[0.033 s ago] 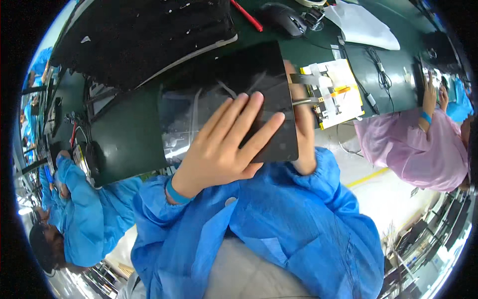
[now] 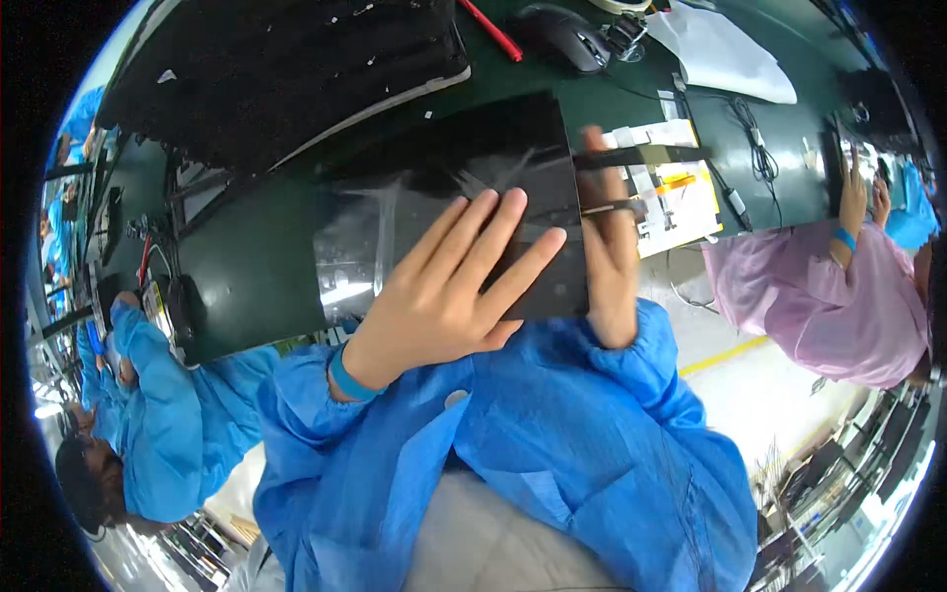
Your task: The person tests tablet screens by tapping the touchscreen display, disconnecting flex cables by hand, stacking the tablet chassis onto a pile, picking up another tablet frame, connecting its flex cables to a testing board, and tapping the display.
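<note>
A thin black rectangular panel (image 2: 543, 148), partly covered by wrinkled clear film (image 2: 350, 252), lies in front of me over the green table. My left hand (image 2: 429, 291) rests flat on its face, fingers spread. At the panel's right edge is my right hand (image 2: 612, 252), smeared by motion, so its grip cannot be made out. Two narrow dark strips (image 2: 676, 155) cross this hand from the panel's edge; I cannot tell what they are. Just beyond, a flat white piece (image 2: 695, 202) with yellow edges and an orange tab lies on the table.
A black mat (image 2: 286, 74) fills the far left. Toward the back are a red pen (image 2: 493, 32), a black mouse (image 2: 562, 37) and a white sheet (image 2: 725, 59). Black cables (image 2: 755, 148) lie at right. Co-workers in pink (image 2: 814, 296) and blue (image 2: 197, 424) sit on either side.
My right hand has shifted slightly right, and the dark strips now reach farther over the white piece. The panel has tipped a little; my left hand stays on it.
</note>
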The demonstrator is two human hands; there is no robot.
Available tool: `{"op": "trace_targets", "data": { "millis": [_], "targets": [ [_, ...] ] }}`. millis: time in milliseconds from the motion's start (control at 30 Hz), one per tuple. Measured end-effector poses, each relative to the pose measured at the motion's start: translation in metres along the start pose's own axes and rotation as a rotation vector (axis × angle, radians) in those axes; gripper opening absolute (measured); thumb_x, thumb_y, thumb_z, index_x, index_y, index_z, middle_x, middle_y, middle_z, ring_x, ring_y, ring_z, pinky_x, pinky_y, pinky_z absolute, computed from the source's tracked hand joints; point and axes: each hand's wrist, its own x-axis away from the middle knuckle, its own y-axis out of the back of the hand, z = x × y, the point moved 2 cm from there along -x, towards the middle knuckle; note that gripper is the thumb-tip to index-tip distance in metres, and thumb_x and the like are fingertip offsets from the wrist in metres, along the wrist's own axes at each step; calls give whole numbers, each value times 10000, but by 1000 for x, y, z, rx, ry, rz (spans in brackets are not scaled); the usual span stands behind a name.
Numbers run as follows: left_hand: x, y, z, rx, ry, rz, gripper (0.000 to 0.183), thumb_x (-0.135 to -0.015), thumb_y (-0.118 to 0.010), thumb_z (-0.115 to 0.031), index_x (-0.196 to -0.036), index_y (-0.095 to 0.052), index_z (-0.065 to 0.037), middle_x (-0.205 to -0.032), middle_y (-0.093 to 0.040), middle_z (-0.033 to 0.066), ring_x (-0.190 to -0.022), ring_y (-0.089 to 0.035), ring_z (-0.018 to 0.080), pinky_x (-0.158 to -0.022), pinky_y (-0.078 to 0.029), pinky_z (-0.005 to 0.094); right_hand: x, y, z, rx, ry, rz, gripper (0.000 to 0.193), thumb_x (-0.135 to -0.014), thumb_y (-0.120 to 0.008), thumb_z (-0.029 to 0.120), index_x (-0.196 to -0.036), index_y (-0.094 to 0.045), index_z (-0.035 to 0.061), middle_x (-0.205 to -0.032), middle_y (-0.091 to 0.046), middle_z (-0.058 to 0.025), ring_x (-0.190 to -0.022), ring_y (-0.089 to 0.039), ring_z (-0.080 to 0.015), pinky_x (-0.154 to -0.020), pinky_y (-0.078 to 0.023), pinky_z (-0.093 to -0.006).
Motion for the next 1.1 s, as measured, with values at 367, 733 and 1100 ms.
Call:
{"op": "trace_targets", "data": {
  "millis": [367, 733, 1100],
  "targets": [
    [-52, -27, -25, 228, 328, 116, 588, -757, -668, -237, -1308, -519, -92, -1313, -507, 99, -1231, -465, 269, -1092, -242, 500, -9, 82, 22, 137, -181, -56, 564, -877, -510, -55, -1405, -320, -4, -1339, -444, -177, -1162, -528, -227, -978, -418, -320],
    [-109, -64, -9, 169, 534, -130, 126, -764, -711, -300, -768, -703, -175, -884, -641, -8, -1040, -545, 194, -1062, -163, 468, -17, 110, 24, 480, -125, -36, 702, -743, -651, -105, -1375, -369, 13, -1228, -521, -162, -948, -582, -138, -758, -511, -243],
    [-110, -75, -29, -13, 511, -23, 202, -784, -684, -315, -923, -697, -169, -1096, -581, 37, -1077, -535, 243, -1050, -227, 467, -17, 116, 22, 605, -100, -23, 499, -719, -706, -33, -1189, -545, 18, -1045, -565, -86, -755, -536, -118, -659, -456, -231]
  ]
}}
